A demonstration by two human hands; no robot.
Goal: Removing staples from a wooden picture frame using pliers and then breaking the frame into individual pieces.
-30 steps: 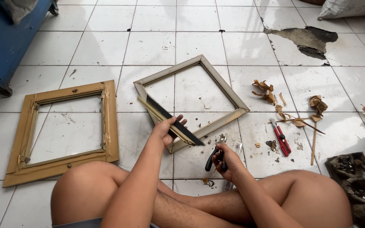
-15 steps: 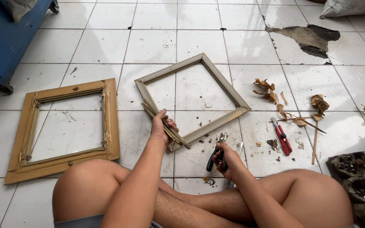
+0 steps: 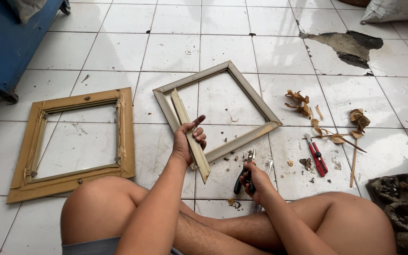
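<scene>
Hands at work low in the head view, person seated cross-legged on a white tiled floor (image 3: 279, 52). Left hand (image 3: 188, 140) is wrapped around a loose pale wooden strip (image 3: 191, 134), fingers curled over its near side, thumb raised free; the strip runs on a slant from inside the grey frame down toward the knees, its lower end hanging past the hand. Right hand (image 3: 256, 181) is closed around the dark handles of a pair of pliers (image 3: 245, 171), nose of the tool pointing away from the body, just above the floor and near the frame's near corner. Grey wooden frame (image 3: 251, 92) lies flat on the tiles, turned like a diamond, directly ahead of both hands; the strip crosses its left side. Small chips and specks of debris lie scattered on the tile between the pliers and the frame. Left of the left arm, well apart, a yellowish-brown wooden frame (image 3: 124, 127) lies flat, squarer to the tile lines. Right of the right hand, a red-handled tool (image 3: 316, 155) rests on the floor, with torn brown scraps (image 3: 303, 105) and a thin stick (image 3: 353, 163) beyond it. Far right, by the knee, a dark heap of rubbish (image 3: 400, 200). Upper right, a broken patch in the tiles (image 3: 343, 45). Upper left, a blue cabinet (image 3: 5, 42).
</scene>
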